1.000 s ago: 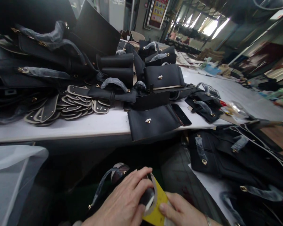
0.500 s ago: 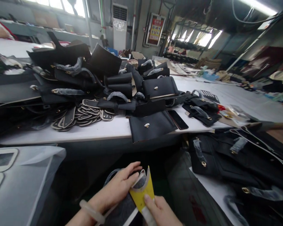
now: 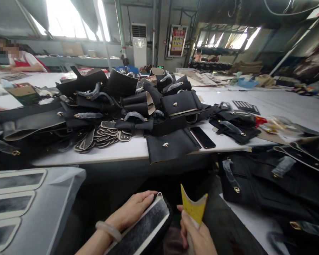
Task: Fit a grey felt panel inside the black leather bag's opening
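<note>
In front of me is a black bag [image 3: 151, 219], tilted, its long dark panel framed by pale edging strips. My left hand [image 3: 134, 209] is closed over the left edge near its upper end, with a pale bangle at the wrist; some fingertips are hidden behind the bag. My right hand [image 3: 192, 232] grips the pale handle of a yellow scraper [image 3: 194, 207], whose curved, notched edge points up. The scraper is to the right of the bag and apart from it.
Black bags and flaps [image 3: 180, 102] are heaped on the white table [image 3: 127, 150] with a stack of strap pieces [image 3: 103, 136] and a phone [image 3: 203, 137]. Dark framed panels [image 3: 13, 203] lie at left, more bags [image 3: 255, 180] at right. A person [image 3: 25, 62] sits far left.
The yellow scraper has moved right, away from the upper end of the bag, with my right hand. More of the bag's panel now shows. The view has shifted slightly left.
</note>
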The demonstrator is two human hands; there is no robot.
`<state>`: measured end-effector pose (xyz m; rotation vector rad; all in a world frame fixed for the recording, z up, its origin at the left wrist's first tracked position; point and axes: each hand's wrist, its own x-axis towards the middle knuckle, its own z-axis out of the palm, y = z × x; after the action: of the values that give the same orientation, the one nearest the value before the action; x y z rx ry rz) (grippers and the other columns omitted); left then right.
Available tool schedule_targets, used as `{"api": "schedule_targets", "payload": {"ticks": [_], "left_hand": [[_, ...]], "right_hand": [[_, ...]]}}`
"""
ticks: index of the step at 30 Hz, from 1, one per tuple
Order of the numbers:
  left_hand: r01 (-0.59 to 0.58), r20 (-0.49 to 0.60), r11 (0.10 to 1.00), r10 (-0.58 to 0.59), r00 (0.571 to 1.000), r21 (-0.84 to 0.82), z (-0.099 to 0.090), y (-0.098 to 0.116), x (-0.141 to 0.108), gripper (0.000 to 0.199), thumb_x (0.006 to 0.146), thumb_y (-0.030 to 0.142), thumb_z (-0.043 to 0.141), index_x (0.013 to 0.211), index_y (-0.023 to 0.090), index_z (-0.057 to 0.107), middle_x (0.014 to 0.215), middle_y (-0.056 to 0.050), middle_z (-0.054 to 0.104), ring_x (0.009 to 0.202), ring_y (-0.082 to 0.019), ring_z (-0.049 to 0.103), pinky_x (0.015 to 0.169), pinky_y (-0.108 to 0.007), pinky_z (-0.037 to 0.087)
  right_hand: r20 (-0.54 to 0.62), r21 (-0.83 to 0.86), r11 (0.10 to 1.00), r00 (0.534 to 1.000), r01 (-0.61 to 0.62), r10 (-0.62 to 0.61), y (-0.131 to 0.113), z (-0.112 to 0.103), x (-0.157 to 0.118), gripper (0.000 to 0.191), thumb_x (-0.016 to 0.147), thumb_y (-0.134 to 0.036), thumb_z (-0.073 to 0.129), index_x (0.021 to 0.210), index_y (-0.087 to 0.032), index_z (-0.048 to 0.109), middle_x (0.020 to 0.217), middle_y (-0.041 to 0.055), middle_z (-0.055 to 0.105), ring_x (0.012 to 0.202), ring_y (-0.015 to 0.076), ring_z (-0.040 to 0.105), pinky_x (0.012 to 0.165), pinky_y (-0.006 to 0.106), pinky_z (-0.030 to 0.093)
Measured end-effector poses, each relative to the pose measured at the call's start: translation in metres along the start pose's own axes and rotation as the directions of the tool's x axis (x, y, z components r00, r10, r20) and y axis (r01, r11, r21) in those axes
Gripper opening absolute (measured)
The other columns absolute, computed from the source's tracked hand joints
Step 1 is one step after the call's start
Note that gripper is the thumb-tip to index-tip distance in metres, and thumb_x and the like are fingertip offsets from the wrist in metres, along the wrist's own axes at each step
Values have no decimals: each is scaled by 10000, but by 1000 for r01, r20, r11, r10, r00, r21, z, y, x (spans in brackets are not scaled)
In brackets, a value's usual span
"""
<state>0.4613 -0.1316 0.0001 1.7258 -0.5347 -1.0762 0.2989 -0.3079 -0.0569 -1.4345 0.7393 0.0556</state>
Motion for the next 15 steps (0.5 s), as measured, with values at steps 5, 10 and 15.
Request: {"api": "schedule_targets", "payload": {"ticks": [5,10,15], "left_hand": [[-4,19,1000,3,1000,31,0,3,3,515,966,565,377,1106,185,695,1075,-39,709,1059,-232,610,1014,-331,415],[-7,-8,997,8,1000,73,-1,5,3,489,968,557,366,932,198,697,995,-29,682,968,-216,594,943,-316,419],[6,-15,997,-5,1000,77,1,4,3,487,956,565,371,807,189,645,861,-7,619,837,-184,541,837,-281,429]], "right_hand": [[-74,-17,998,995,66,-67,2,30,28,837,743,-842,541,1163,-127,656,1087,135,696,1119,311,608,984,374,459],[-15,-51,998,999,31,-31,22,36,34,974,747,-881,467,1331,-106,552,1404,179,534,1368,323,412,1167,402,282],[95,-52,999,995,16,-11,10,31,40,959,781,-867,437,1363,-110,522,1430,166,508,1396,298,374,1185,403,243]]}}
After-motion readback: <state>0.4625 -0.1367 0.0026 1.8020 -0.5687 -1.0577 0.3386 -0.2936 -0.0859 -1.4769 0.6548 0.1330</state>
